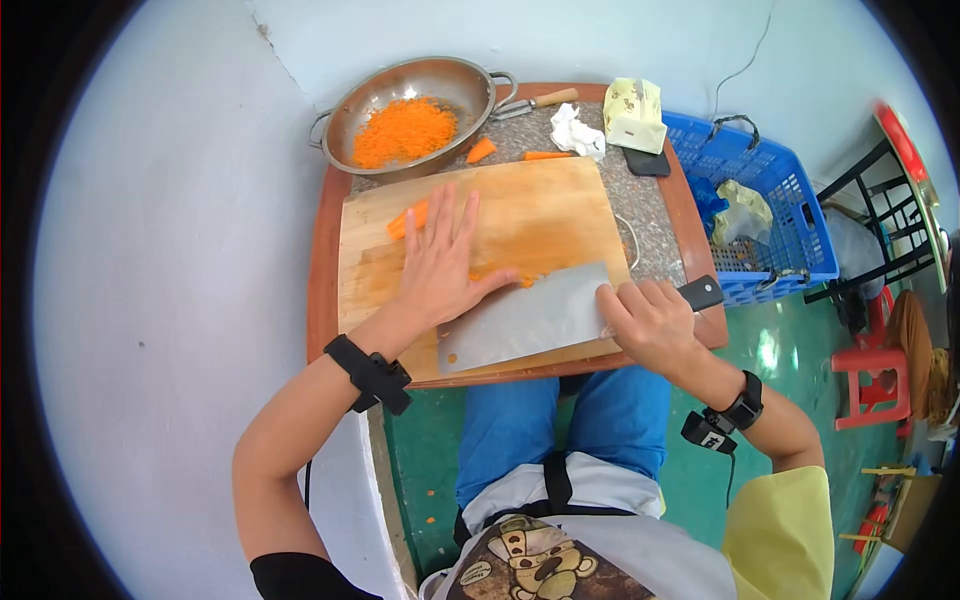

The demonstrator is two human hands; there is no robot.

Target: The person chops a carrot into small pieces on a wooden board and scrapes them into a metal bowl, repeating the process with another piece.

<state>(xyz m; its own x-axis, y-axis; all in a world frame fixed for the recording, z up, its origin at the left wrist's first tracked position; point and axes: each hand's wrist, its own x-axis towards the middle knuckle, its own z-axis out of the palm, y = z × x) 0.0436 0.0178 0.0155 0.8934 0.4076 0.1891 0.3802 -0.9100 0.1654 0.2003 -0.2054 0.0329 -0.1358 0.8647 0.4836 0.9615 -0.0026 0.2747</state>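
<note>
My right hand (652,318) is wrapped around the cleaver (530,320) where its black handle meets the blade. The broad blade lies nearly flat over the front of the wooden cutting board (560,200). My left hand (438,255) is spread out over the board's left half, its thumb reaching to the blade's upper edge. Beside its fingertips lies a carrot piece (408,220), partly covered by the fingers. Small orange bits (527,282) show between the thumb and the blade.
Behind the board stands a metal basin (478,100) holding shredded carrot (405,132). Nearby are a wooden-handled peeler (535,103), a carrot end (481,151), crumpled tissue (577,131), a tissue pack (635,115) and a dark phone (646,162). A blue crate (790,195) stands to the right.
</note>
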